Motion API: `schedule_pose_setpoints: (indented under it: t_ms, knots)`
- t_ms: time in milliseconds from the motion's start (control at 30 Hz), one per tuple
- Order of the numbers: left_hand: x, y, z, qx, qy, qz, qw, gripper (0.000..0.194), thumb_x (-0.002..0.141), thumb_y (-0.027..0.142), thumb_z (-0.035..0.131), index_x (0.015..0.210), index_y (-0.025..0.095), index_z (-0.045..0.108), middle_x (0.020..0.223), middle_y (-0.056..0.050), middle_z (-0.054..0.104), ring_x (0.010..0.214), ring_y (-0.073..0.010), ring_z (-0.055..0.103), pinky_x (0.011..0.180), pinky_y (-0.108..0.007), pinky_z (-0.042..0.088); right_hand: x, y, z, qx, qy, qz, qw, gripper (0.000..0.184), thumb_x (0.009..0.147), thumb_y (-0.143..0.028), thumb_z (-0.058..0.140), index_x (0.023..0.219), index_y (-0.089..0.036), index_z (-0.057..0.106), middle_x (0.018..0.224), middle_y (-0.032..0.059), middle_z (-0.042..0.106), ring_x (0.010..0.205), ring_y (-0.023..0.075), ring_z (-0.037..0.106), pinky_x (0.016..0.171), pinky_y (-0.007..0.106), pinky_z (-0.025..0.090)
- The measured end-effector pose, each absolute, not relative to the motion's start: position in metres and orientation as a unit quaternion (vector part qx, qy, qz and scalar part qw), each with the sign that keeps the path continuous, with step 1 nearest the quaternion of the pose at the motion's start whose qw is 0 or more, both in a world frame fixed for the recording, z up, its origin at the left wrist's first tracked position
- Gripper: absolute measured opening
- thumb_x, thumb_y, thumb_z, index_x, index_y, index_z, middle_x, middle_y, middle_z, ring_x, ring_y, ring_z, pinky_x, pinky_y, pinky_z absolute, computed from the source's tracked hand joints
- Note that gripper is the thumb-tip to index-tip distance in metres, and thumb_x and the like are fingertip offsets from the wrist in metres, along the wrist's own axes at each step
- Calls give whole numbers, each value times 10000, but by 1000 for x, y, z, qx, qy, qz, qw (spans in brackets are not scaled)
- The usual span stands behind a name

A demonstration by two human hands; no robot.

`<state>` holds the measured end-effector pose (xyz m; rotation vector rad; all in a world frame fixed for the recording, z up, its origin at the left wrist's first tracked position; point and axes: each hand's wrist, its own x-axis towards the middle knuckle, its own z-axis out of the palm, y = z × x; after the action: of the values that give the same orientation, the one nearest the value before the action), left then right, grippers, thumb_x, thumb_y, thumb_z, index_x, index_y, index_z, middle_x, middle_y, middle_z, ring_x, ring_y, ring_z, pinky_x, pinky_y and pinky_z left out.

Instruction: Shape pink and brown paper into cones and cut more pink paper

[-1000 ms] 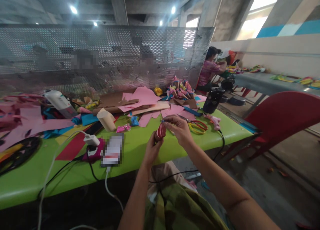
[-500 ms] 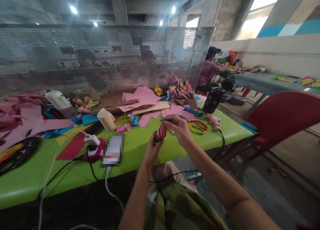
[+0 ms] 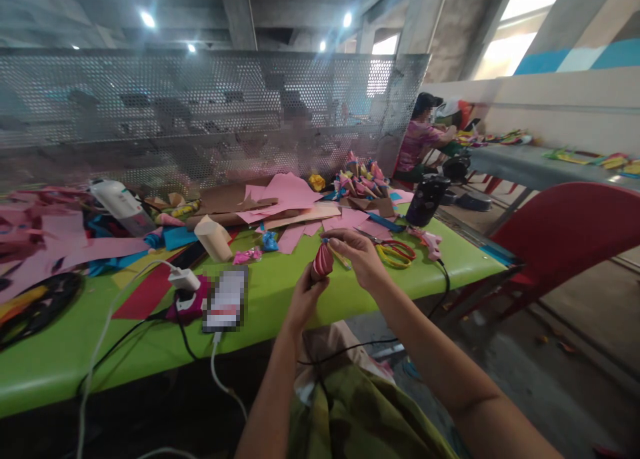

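Observation:
My left hand (image 3: 305, 294) is wrapped round the lower part of a small red-and-white striped cone (image 3: 323, 260), holding it tip up above the green table (image 3: 280, 306). At the cone's tip, the thumb and forefinger of my right hand (image 3: 359, 254) pinch a tiny blue piece (image 3: 325, 240). Its exact shape is too small to make out. To the right of my right hand lie scissors with yellow and red handles (image 3: 395, 254). A pink glue gun (image 3: 429, 244) with a black cord rests beyond them.
Left of my hands are a phone (image 3: 226, 299) on a white cable, a plug adapter (image 3: 186, 282) and a cream roll (image 3: 213, 239). Pink paper sheets (image 3: 287, 192) and small cones (image 3: 363, 179) lie behind. A black tumbler (image 3: 426, 199) stands right; a person (image 3: 420, 139) sits beyond.
My right fingers have shifted slightly at the cone's tip, and the blue piece there now shows more clearly. My left hand keeps its hold on the cone.

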<state>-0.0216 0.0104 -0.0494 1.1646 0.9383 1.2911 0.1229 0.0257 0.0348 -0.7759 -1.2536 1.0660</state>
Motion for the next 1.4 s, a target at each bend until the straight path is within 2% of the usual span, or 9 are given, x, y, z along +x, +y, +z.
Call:
schedule_pose_setpoints:
  t_ms: [133, 367, 567, 767, 933, 1100, 1300, 1400]
  knots:
    - [-22, 10, -48, 487, 392, 544, 560, 535, 636, 340, 818, 1135, 185, 703, 1144, -66, 732, 1135, -281, 610, 996, -371, 452, 125, 29, 32, -319, -538, 484, 612, 257, 708, -508, 834, 855, -298, 814, 957, 35, 758, 976, 230, 644, 896, 365, 486]
    - [-24, 8, -45, 471, 383, 534, 589, 546, 597, 309, 854, 1114, 181, 734, 1177, -81, 747, 1168, -301, 619, 1026, -400, 459, 120, 33, 26, -280, -505, 550, 603, 300, 617, -512, 896, 786, -285, 795, 858, 20, 745, 875, 208, 638, 829, 341, 481]
    - [-23, 8, -45, 465, 389, 536, 588, 554, 601, 304, 849, 1133, 197, 739, 1225, -81, 735, 1213, -314, 606, 1046, -412, 453, 120, 33, 24, -286, -498, 572, 586, 336, 645, -541, 871, 846, -277, 817, 914, 17, 776, 817, 172, 622, 738, 292, 452]
    - [-23, 8, -48, 453, 388, 538, 596, 551, 582, 296, 869, 1111, 195, 749, 1192, -78, 747, 1206, -315, 611, 1053, -418, 448, 119, 35, 23, -274, -497, 579, 586, 300, 626, -493, 896, 809, -272, 804, 913, 24, 764, 872, 195, 637, 790, 312, 460]
    - [-22, 8, -50, 432, 376, 552, 606, 535, 555, 313, 902, 1058, 199, 759, 1155, -72, 759, 1166, -306, 628, 1057, -427, 439, 119, 37, 18, -278, -491, 589, 579, 346, 688, -513, 847, 899, -242, 809, 966, 43, 770, 853, 186, 625, 745, 298, 448]
    - [-22, 8, -48, 425, 369, 551, 616, 464, 521, 309, 923, 941, 186, 770, 1118, -76, 767, 1141, -308, 633, 1052, -429, 436, 117, 38, 18, -270, -489, 586, 587, 306, 635, -496, 888, 800, -254, 799, 936, 29, 763, 863, 188, 620, 773, 299, 447]
    - [-23, 8, -48, 420, 353, 559, 622, 493, 550, 275, 904, 1017, 200, 764, 1147, -70, 759, 1157, -298, 621, 1036, -408, 439, 117, 38, 16, -284, -486, 585, 584, 354, 670, -533, 849, 889, -259, 801, 949, 34, 761, 831, 182, 611, 735, 292, 449]
    - [-23, 9, -51, 408, 353, 572, 618, 466, 574, 272, 894, 1014, 202, 759, 1168, -74, 749, 1176, -288, 607, 1029, -386, 431, 121, 41, 10, -313, -479, 557, 602, 317, 692, -508, 832, 886, -260, 793, 965, 29, 765, 849, 179, 615, 754, 290, 451]
